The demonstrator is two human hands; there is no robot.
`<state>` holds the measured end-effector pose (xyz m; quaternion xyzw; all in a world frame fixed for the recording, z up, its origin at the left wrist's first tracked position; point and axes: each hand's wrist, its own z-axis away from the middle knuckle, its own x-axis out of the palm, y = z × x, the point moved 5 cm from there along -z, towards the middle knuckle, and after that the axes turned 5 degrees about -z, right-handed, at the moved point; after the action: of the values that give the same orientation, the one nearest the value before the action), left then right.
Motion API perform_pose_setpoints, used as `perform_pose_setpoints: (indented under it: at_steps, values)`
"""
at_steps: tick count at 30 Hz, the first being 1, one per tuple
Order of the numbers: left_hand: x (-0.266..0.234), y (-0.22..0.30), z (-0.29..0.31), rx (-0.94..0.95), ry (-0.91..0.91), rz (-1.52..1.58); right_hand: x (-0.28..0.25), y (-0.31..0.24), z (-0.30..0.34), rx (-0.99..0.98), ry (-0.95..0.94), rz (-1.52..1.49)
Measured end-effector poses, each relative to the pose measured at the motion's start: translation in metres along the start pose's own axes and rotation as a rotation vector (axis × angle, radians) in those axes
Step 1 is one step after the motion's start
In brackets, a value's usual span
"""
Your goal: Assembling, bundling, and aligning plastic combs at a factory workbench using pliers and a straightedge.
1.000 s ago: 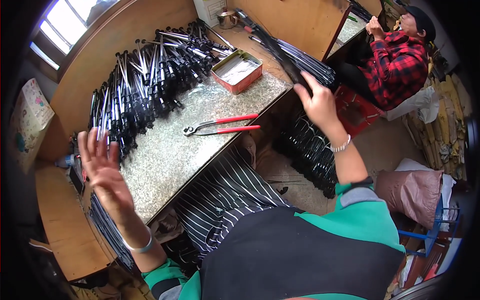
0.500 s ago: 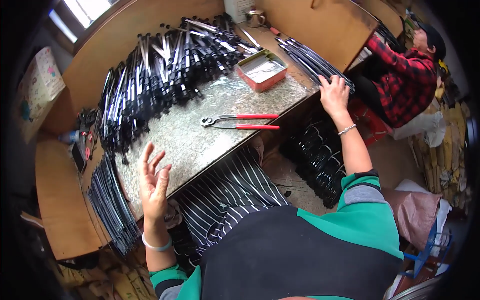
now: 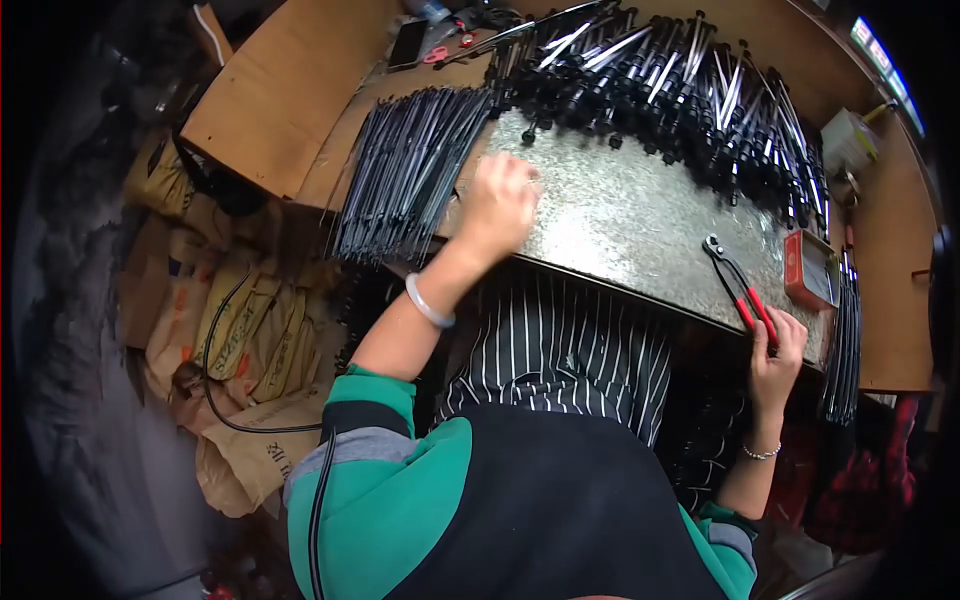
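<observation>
My right hand [image 3: 780, 352] is at the table's front edge on the right, its thumb and fingers closed around the red handle ends of a pair of pliers [image 3: 757, 303]. The metal jaws lie on the speckled tabletop [image 3: 610, 240], pointing away from me. My left hand [image 3: 498, 208] is over the table's left part, its fingers bent and smeared by motion. Close beside it on the left lies a row of thin dark rods [image 3: 410, 165]. Whether the left hand holds anything is hidden by the blur.
A big heap of black and silver rods [image 3: 665, 85] spreads along the back. An open red tin [image 3: 795, 268] stands at right, beside a bundle of dark rods [image 3: 845, 345]. Phone [image 3: 407, 45] and pink scissors [image 3: 436, 55] lie at back left. Sacks [image 3: 250, 340] fill the floor at left.
My view has turned left. The right hand has left the bundle of dark rods and taken the pliers' handles. My left hand has moved toward the row of rods at left.
</observation>
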<state>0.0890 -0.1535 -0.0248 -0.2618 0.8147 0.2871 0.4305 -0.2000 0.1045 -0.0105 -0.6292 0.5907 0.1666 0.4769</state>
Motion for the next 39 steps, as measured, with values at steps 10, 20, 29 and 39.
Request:
perform_pose_setpoints:
  at_steps: [10, 20, 29, 39]
  values:
    - [-0.022, -0.153, -0.047, -0.735, -0.238, -0.372, 0.044, 0.015, -0.022, 0.002, -0.009, 0.129]
    - [-0.004, -0.157, -0.059, -0.803, -0.398, -0.408, 0.022, 0.057, -0.009, 0.134, 0.082, 0.329]
    - [-0.024, -0.137, -0.05, -0.584, -0.089, -0.458, 0.024, 0.039, -0.013, 0.109, 0.144, 0.438]
    - [-0.034, -0.12, -0.044, -0.475, 0.085, -0.316, 0.082, -0.088, -0.048, -0.159, -0.049, -0.092]
